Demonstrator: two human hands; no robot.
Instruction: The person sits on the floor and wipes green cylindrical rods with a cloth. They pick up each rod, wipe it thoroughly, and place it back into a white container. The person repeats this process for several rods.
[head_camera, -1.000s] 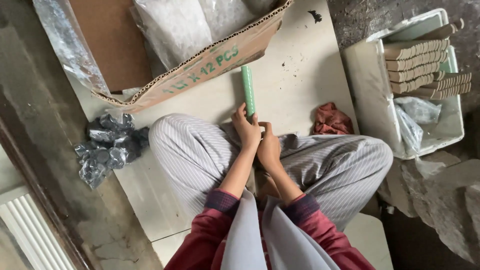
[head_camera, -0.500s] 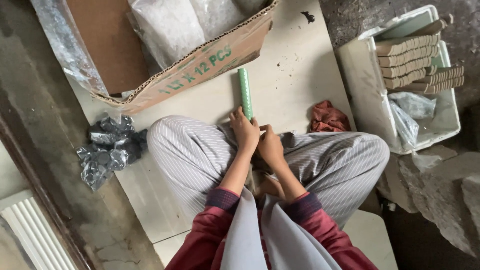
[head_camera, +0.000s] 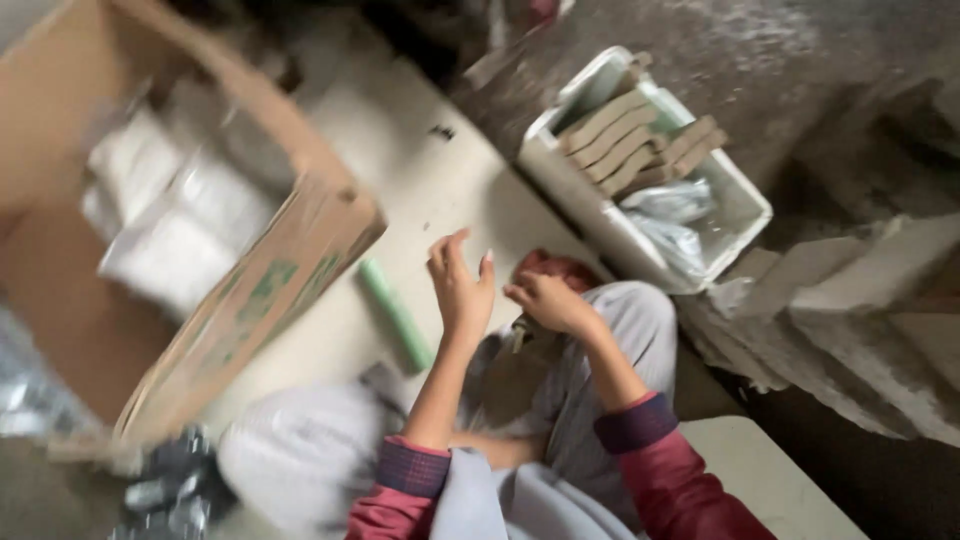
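The green tube (head_camera: 395, 313) lies let go on the pale floor (head_camera: 400, 130) beside the cardboard box (head_camera: 255, 300), left hand (head_camera: 458, 285) lifted with fingers spread, right hand (head_camera: 545, 300) loosely curled, seemingly empty

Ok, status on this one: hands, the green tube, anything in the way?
Left hand raised, fingers spread, holding nothing. Right hand over the lap, contents unclear. Green tube lying on the floor, untouched, beside the cardboard box. Nothing between.
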